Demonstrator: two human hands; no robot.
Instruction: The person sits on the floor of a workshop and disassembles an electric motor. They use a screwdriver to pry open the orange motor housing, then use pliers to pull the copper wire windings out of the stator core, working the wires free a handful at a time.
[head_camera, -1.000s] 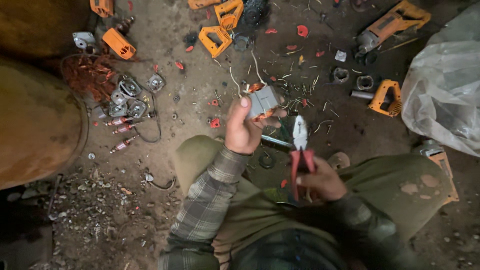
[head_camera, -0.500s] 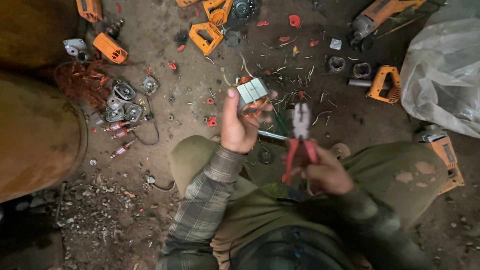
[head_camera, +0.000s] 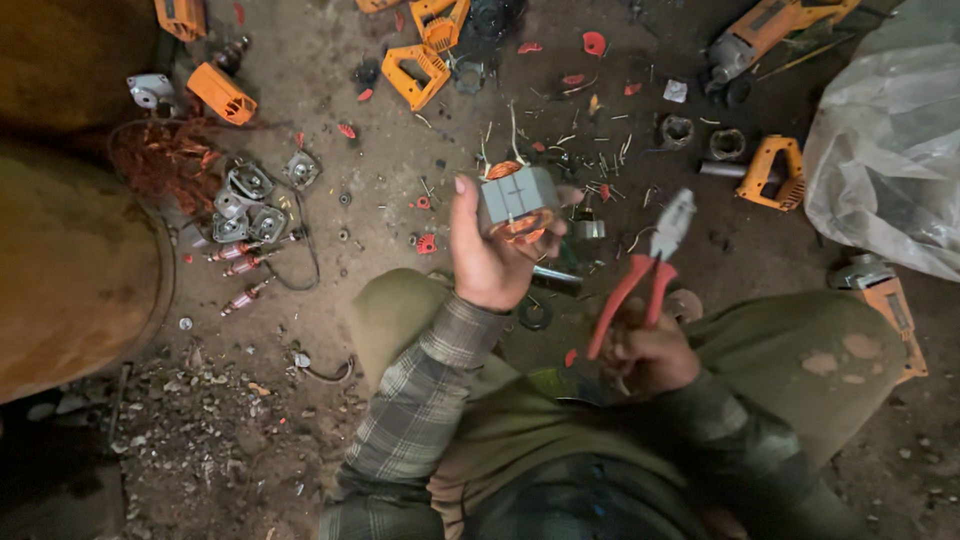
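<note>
My left hand (head_camera: 487, 262) holds up a grey motor stator (head_camera: 518, 200) with copper windings showing at its top and bottom. Just to the right, my right hand (head_camera: 645, 350) grips red-handled pliers (head_camera: 645, 265). Their handles are spread and the jaws point up and to the right, a little apart from the stator. Both hands are above my knees in olive trousers, and the left arm wears a plaid sleeve.
Orange tool housings (head_camera: 418, 70) and red plastic scraps litter the dirt floor. A tangle of copper wire (head_camera: 160, 160) and several grey motor parts (head_camera: 245, 205) lie at the left beside a large rusty drum (head_camera: 70, 270). A clear plastic sack (head_camera: 885, 150) sits at the right.
The pliers have swung from upright to tilting right, away from the stator, and their handles have spread. My left hand has turned the stator so its grey face shows.
</note>
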